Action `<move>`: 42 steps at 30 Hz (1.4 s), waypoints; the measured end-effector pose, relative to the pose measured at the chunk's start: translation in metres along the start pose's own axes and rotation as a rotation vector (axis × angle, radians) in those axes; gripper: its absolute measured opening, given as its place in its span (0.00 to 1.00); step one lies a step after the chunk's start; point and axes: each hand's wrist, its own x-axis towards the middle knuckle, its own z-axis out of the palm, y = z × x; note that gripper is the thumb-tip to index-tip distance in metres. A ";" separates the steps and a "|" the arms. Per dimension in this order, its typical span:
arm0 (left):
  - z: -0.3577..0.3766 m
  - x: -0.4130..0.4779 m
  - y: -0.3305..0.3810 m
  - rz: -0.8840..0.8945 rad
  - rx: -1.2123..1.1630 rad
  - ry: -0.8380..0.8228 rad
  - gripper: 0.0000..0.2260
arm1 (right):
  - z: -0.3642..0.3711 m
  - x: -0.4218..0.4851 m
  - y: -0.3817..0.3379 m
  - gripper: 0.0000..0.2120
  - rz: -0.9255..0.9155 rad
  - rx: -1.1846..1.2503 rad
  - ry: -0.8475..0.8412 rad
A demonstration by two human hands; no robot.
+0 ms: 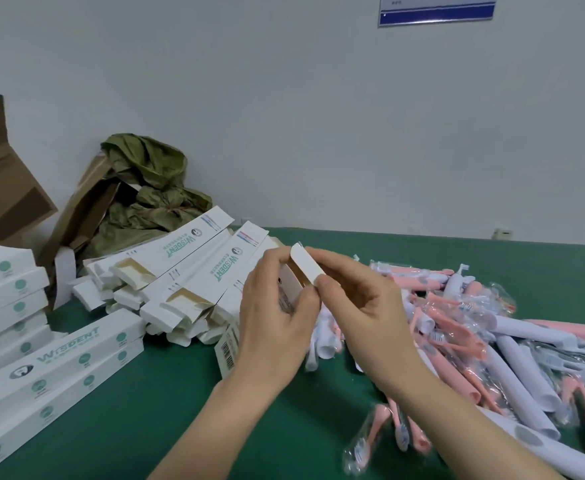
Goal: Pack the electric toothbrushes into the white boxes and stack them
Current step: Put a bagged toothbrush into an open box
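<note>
Over the middle of the green table I hold one white box (pixel 289 289) upright, its lower end with a barcode label showing below my palm. My left hand (pixel 273 323) grips its body. My right hand (pixel 360 306) pinches the end flap (pixel 306 266) at the top between thumb and fingers. A pile of pink and white electric toothbrushes (pixel 491 344) in clear wrappers lies to the right. Open, unfilled white boxes (pixel 187 271) lie heaped behind my left hand. Closed boxes are stacked at the left (pixel 10 306), with more lying flat in front (pixel 59 372).
A crumpled green bag (pixel 145 188) and brown cardboard cartons (pixel 3 178) sit against the wall at the back left. Loose wrapped brush heads (pixel 388 434) lie near my right forearm. A blue notice (pixel 436 10) hangs on the wall.
</note>
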 end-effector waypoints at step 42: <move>0.005 -0.003 -0.006 0.037 0.063 0.165 0.23 | 0.003 -0.007 0.011 0.15 -0.071 -0.122 0.092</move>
